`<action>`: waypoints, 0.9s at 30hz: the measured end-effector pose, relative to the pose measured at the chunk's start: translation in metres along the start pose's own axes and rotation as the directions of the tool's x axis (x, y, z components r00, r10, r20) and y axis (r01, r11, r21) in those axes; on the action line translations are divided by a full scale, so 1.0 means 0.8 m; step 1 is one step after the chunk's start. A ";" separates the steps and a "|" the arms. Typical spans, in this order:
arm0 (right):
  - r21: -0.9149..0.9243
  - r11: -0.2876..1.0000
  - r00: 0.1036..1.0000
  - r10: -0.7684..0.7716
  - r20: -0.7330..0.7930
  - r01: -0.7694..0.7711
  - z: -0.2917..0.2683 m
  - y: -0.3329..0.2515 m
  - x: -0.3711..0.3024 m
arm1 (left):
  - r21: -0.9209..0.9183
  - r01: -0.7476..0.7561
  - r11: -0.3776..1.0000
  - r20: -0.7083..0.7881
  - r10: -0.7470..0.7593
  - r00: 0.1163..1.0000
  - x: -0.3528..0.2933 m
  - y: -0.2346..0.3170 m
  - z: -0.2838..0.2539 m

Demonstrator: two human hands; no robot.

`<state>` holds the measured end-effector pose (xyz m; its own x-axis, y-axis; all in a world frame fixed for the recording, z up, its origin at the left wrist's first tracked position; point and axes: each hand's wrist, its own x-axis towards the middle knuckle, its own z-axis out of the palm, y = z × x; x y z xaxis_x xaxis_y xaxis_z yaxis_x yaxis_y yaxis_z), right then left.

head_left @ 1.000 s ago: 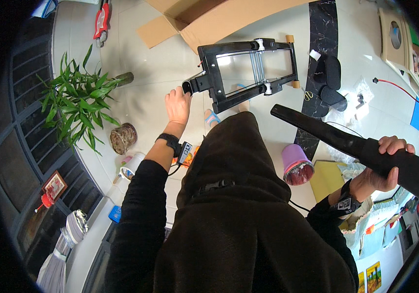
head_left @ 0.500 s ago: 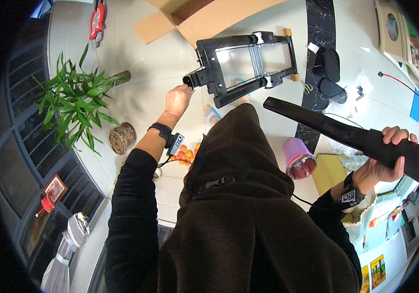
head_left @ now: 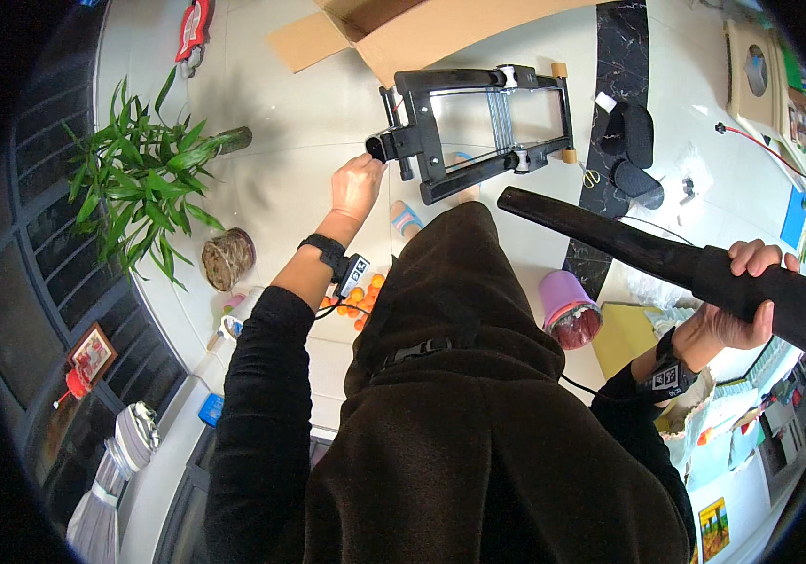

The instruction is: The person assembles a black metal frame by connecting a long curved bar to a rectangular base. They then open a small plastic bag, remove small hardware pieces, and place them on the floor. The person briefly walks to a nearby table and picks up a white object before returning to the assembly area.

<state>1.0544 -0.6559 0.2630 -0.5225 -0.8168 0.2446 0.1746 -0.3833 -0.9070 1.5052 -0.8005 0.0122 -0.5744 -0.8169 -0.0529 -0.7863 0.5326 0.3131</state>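
Observation:
A black metal frame with silver rods, white fittings and tan end caps stands on the floor ahead of me. My left hand has its fingers closed round the black tube end that juts from the frame's left side. Off to the right, my right hand grips a long black bar by its thicker sleeve-like part, thumb below and fingers over the top. The bar slants from the upper left down to the right, apart from the frame, and its far right end runs into the dark rim.
An open cardboard box lies beyond the frame. Leafy plants and a brown pot are at left. Oranges, a purple bin, black pads and scissors rest on the floor.
The view has shifted slightly. My left hand and the near end of the frame have moved a little right, and more of a short black bar shows beside that hand. My right hand keeps its grip.

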 end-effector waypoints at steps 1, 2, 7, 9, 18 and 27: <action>-0.017 1.000 1.000 -0.008 -0.013 0.008 0.004 0.002 0.001 | -0.011 0.062 0.998 -0.022 -0.062 0.998 -0.002 0.003 0.000; -0.026 1.000 1.000 -0.014 -0.008 0.014 0.008 0.003 0.004 | -0.024 0.119 0.993 -0.034 -0.120 0.992 -0.005 0.006 0.000; 0.045 0.997 0.997 -0.061 0.056 0.058 0.061 0.000 0.016 | -0.618 0.639 0.459 0.255 -0.651 0.715 -0.042 0.046 -0.007; 0.078 0.995 0.986 -0.071 0.149 0.060 0.093 -0.006 0.023 | -0.650 0.759 0.012 0.597 -0.611 0.520 -0.049 0.067 -0.011; 0.032 0.994 0.939 -0.106 0.328 0.101 0.248 -0.011 0.010 | -0.031 -0.011 -0.999 0.760 -0.031 0.649 0.013 0.115 -0.014; -0.213 0.968 0.921 -0.041 0.387 0.132 0.349 0.010 -0.016 | 0.177 -0.363 -0.915 0.756 -0.110 0.645 0.055 0.118 0.007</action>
<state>1.2957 -0.7688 0.3480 -0.1652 -0.9038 0.3948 -0.0773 -0.3873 -0.9187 1.4045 -0.7847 0.0338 -0.4561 -0.4179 -0.7857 0.8877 -0.1517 -0.4347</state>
